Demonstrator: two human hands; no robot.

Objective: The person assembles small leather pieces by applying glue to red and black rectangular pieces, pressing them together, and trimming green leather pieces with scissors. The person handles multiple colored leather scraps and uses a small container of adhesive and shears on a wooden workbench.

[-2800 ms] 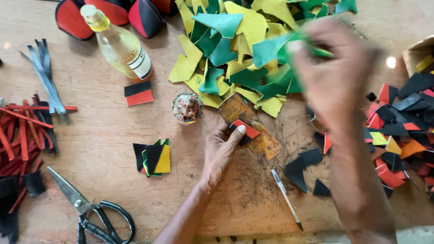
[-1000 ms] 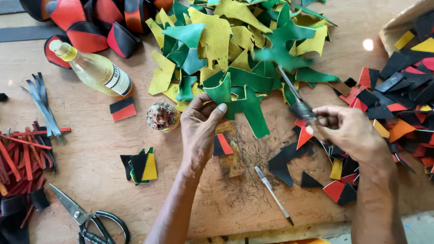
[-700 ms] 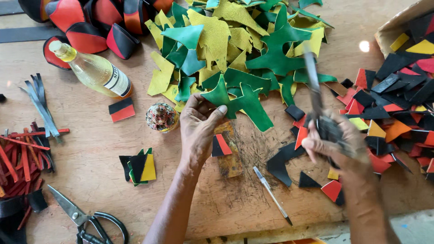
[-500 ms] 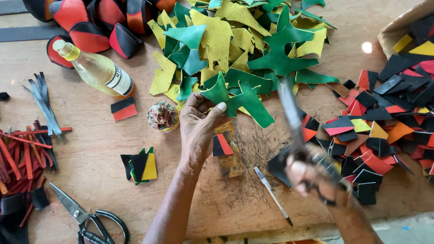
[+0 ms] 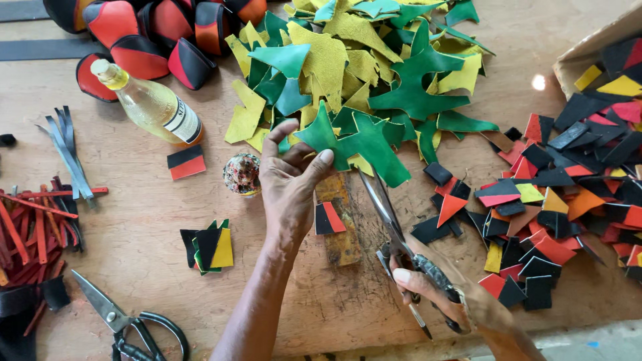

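Just below the big heap of green and yellow leather offcuts [image 5: 361, 60], the left hand [image 5: 289, 184] pinches a green star-shaped leather piece [image 5: 361, 142] between thumb and fingers, its longest arm slanting down to the right, away from the heap. Below that piece, the right hand [image 5: 455, 301] is closed around the handles of long metal shears [image 5: 394, 224], whose long axis runs diagonally, blades pointing up-left toward the piece's lower edge. Both are above the worn wooden surface [image 5: 134, 200].
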